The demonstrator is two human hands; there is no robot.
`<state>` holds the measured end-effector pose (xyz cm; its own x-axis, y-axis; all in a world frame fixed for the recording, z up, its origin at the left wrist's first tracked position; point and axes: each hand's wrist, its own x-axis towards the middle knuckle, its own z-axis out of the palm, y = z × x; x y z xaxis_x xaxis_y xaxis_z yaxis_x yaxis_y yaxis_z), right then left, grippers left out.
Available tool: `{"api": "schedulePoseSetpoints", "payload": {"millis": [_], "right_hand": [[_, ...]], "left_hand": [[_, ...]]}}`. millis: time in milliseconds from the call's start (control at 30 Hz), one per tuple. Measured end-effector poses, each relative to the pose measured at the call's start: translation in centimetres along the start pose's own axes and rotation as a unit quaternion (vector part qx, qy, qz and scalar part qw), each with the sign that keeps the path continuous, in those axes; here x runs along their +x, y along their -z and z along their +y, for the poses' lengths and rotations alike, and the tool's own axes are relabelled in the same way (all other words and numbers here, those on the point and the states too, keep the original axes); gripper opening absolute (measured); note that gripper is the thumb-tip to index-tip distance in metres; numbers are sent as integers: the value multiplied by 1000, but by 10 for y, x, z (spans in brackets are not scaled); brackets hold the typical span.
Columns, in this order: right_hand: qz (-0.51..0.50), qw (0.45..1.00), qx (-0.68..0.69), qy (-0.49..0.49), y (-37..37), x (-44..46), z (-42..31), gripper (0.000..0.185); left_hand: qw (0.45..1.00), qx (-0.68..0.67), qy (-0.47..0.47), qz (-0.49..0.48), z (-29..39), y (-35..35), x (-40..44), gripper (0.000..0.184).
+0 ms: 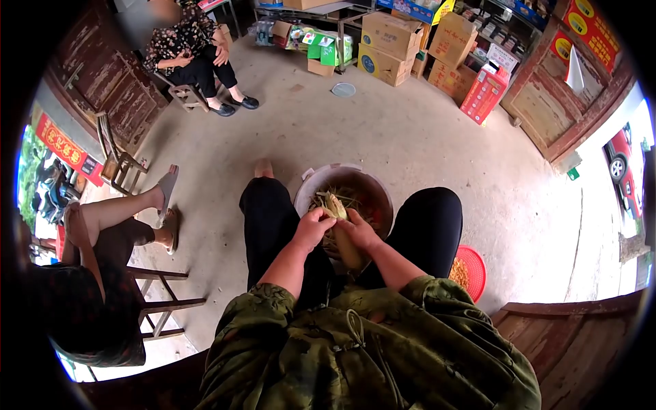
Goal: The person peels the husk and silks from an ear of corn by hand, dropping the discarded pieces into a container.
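Observation:
Between my knees is a round, pale basin (305, 184) holding thin green and straw-coloured strips and something reddish. Over it, both hands are closed on what looks like an ear of corn (335, 203) with a pale yellow-green husk. My left hand (313, 227) pinches its left side with thumb and fingers. From the other side my right hand (359, 230) grips it, the two hands almost touching. Below them a smooth tan, rounded length (350, 251) slants down toward my lap; whether it belongs to the same ear I cannot tell.
A red basket (478, 273) with small yellow pieces sits on the floor by my right leg. One person (102, 273) sits close on the left, another (198, 55) farther back. Cardboard boxes (389, 37) and a red carton (485, 92) stand by the shelves.

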<state>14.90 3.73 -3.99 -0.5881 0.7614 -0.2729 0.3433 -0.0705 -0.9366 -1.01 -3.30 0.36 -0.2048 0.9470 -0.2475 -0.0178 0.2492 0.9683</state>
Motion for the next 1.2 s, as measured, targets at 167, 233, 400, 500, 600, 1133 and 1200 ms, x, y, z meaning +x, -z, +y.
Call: {"api": "schedulePoseSetpoints", "payload": {"millis": [167,233,400,500,600,1133,1200], "right_hand": [[7,992,126,-25,-4,6,7,45],[14,976,208,-68,0,1,-5,41],[113,967,202,-105,13,17,17,43],[167,966,172,-95,22,24,21,43],[236,948,188,-98,26,31,33,45],[9,854,517,-68,27,6,-10,30],[-48,846,527,-60,24,-2,-22,28]], "left_hand": [[995,-93,25,-37,12,-3,-6,8],[989,-127,47,-54,27,-4,-15,6],[960,-261,55,-81,41,1,-19,4],[924,-361,80,-99,54,4,-25,4],[895,-398,42,-198,45,19,-17,4],[977,-168,120,-45,12,11,-5,37],[970,-180,144,-73,17,-6,-9,44]]}}
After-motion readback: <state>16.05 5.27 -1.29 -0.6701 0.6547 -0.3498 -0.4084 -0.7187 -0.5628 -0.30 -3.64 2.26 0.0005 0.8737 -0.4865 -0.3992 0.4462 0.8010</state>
